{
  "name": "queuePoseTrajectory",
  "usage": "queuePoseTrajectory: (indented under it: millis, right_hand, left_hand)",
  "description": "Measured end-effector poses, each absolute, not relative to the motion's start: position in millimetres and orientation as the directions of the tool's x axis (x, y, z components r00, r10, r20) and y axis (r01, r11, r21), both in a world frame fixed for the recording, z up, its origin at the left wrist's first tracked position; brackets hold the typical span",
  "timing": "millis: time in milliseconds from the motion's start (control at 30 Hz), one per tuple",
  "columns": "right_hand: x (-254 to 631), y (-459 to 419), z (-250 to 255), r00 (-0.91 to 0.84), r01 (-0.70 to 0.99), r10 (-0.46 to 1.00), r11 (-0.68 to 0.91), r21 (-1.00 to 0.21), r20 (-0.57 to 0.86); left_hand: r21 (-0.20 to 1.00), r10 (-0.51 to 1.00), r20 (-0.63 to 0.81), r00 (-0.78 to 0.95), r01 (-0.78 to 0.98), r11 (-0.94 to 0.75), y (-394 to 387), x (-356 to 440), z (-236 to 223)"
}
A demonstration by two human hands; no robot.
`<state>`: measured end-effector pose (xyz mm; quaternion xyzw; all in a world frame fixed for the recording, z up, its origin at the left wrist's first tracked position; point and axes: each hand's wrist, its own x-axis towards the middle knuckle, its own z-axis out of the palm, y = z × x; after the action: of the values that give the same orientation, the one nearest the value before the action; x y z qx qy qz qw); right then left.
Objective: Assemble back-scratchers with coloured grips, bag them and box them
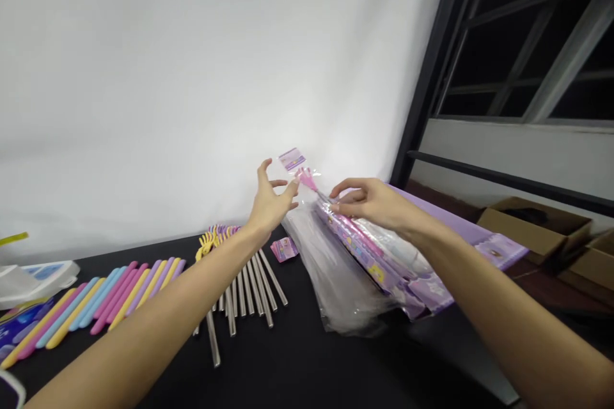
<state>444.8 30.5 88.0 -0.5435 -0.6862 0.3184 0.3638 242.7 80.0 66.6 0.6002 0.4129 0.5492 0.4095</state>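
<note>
My left hand [271, 201] is open, fingers spread wide, just beside a small pink piece [306, 177] at the top of a clear plastic bag [336, 275], straight ahead at twelve o'clock. My right hand [369, 201] curls its fingers narrow over the pink packs [369, 249] in that bag, holding them. Metal straws [247, 287] lie at eleven o'clock and coloured straws [110, 300] at ten, with a small card [284, 249] near the bag on the black table [297, 364]. A cardboard box [532, 227] sits at two.
</note>
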Motion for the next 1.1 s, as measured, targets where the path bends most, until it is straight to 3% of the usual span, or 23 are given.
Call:
queuePoseTrajectory:
  millis: [67,133,267,433,600,733,833,967,1100]
  right_hand:
    - [473,41,86,-0.037,0.568,0.99,0.136,-0.812,0.14]
    - [496,50,76,0.068,0.635,0.99,0.051,-0.771,0.121]
    - [522,59,41,0.166,0.795,0.985,-0.1,-0.598,0.056]
    - [522,53,20,0.132,0.904,0.99,-0.102,-0.415,0.044]
    - [512,52,36,0.086,0.958,0.991,-0.053,-0.281,0.107]
    - [487,51,62,0.01,0.956,0.976,0.054,-0.29,0.216]
    - [450,46,82,-0.079,0.902,0.952,0.195,-0.385,0.297]
    - [391,40,103,-0.163,0.811,0.954,0.274,-0.517,0.25]
    - [336,40,117,-0.257,0.794,0.944,0.329,-0.511,0.208]
  left_hand:
    - [0.898,0.918,0.357,0.171,0.206,-0.388,79,260,57]
    - [0.76,0.83,0.424,0.363,0.356,-0.544,74,274,46]
    - [0.459,0.62,0.458,0.637,0.428,-0.778,62,293,26]
    - [0.396,0.587,0.407,0.7,0.444,-0.804,58,305,13]
    - [0.378,0.583,0.425,0.692,0.45,-0.809,60,304,13]
    - [0.359,0.572,0.451,0.685,0.447,-0.819,58,284,20]
    - [0.343,0.58,0.425,0.695,0.469,-0.814,56,252,30]
    - [0.334,0.671,0.316,0.671,0.584,-0.74,52,188,52]
    - [0.299,0.778,0.183,0.6,0.72,-0.626,42,118,74]
